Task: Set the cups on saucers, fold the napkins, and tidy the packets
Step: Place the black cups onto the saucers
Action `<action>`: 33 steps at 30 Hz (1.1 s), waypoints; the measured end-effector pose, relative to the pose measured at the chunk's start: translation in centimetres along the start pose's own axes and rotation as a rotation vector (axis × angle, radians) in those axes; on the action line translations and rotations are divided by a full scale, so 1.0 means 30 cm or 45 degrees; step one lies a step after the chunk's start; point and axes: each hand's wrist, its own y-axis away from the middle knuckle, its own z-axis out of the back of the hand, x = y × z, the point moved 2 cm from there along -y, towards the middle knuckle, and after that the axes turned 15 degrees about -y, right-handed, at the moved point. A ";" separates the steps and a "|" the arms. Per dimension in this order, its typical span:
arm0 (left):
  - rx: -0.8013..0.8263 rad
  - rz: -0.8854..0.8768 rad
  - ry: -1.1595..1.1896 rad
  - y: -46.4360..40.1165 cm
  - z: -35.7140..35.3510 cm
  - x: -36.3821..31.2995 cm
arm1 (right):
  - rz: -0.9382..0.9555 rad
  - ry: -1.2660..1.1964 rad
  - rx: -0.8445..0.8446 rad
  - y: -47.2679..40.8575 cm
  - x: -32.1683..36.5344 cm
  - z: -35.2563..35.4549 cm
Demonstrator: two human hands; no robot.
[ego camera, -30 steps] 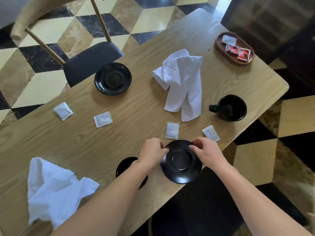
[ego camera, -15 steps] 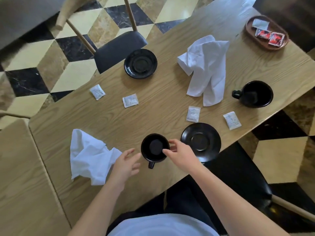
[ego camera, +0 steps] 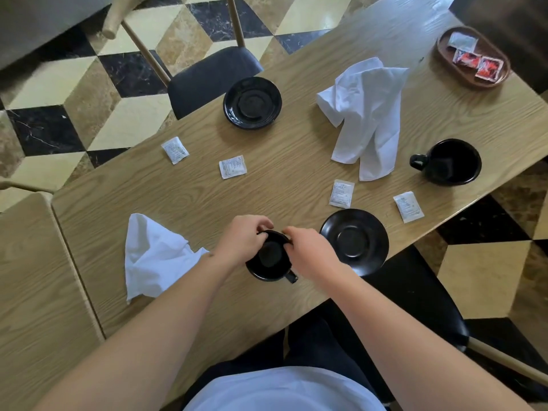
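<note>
A black cup stands on the wooden table near its front edge, handle toward me. My left hand grips its left rim and my right hand grips its right rim. A black saucer lies just right of the cup, hanging partly over the table edge. A second black saucer lies at the far side. Another black cup stands at the right edge. One crumpled white napkin lies left of my hands, another at the far right. Several white packets are scattered about.
A brown oval tray at the far right corner holds a white packet and two red ones. A dark-seated chair stands beyond the table. A second wooden table adjoins on the left. The floor is chequered tile.
Both hands let go of the near saucer, which now lies on the table. My right hand reached the near cup first, then my left joined, and both now hold its rim.
</note>
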 end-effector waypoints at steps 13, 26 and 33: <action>0.434 0.511 0.897 0.200 -0.163 0.134 | -0.247 -0.571 -0.167 0.213 -0.185 -0.063; -0.004 0.684 1.401 0.294 -0.247 0.014 | -0.096 -0.817 0.008 0.162 -0.153 -0.095; 0.149 0.401 1.182 0.247 -0.184 -0.090 | -0.055 -0.799 -0.151 0.242 -0.226 0.057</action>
